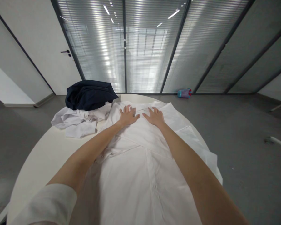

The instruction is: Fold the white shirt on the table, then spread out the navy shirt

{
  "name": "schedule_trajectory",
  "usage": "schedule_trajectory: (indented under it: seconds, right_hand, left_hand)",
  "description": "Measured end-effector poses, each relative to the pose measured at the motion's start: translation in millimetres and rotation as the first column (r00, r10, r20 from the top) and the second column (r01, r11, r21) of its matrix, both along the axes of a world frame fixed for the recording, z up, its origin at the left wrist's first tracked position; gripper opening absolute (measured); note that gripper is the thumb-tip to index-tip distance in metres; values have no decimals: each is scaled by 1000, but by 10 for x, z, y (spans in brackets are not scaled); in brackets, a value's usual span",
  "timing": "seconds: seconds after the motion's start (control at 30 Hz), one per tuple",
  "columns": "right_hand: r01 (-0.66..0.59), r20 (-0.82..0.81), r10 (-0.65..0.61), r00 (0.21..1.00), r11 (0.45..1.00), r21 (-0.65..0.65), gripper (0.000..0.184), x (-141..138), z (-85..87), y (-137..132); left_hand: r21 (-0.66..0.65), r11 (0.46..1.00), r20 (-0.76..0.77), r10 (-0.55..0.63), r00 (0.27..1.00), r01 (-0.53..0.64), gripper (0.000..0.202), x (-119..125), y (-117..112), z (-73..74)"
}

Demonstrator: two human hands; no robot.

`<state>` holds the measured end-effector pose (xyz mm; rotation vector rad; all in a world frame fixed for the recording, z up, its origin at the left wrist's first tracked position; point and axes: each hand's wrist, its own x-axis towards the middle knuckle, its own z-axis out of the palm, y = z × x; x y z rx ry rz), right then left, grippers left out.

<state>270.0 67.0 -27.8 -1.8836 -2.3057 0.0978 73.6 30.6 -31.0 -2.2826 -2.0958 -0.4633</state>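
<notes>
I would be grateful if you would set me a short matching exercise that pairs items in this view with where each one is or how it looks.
Column 1:
1. white shirt
2. navy garment
3. blue container
4. door handle

Column 2:
A. heaped on crumpled white cloth
B. black, mounted on the door
C. spread out under the left hand and right hand
D. on the floor by the glass wall

Pairs: 1-C, 2-A, 3-D, 4-B.
</notes>
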Motion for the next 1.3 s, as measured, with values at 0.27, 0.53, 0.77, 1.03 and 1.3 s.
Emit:
schedule_trajectory:
  seconds: [0.27, 0.53, 0.77, 1.03, 1.3]
  right_hand:
    - [-5, 16, 4, 1000, 997, 71, 65, 24, 5, -56]
    - [-8, -1, 8, 1000, 993, 118, 60, 24, -15, -61]
    - [32, -24, -29, 999, 995, 99, 60, 28, -45, -56]
    - [95, -33, -93, 995, 993, 64, 59, 19, -6, -69]
    - [35, 9, -36, 999, 994, 104, 60, 17, 2, -83]
  left_hand:
    - [144, 989, -7, -18, 1000, 19, 39, 14, -46, -25]
    - [192, 971, -11, -144, 990, 143, 38, -22, -53, -29]
    - [136, 981, -7, -139, 990, 138, 35, -33, -54, -17]
    - [147, 988, -10, -50, 999, 51, 35, 3, -74, -26]
    - [140, 990, -16, -2, 1000, 4, 38, 29, -68, -16]
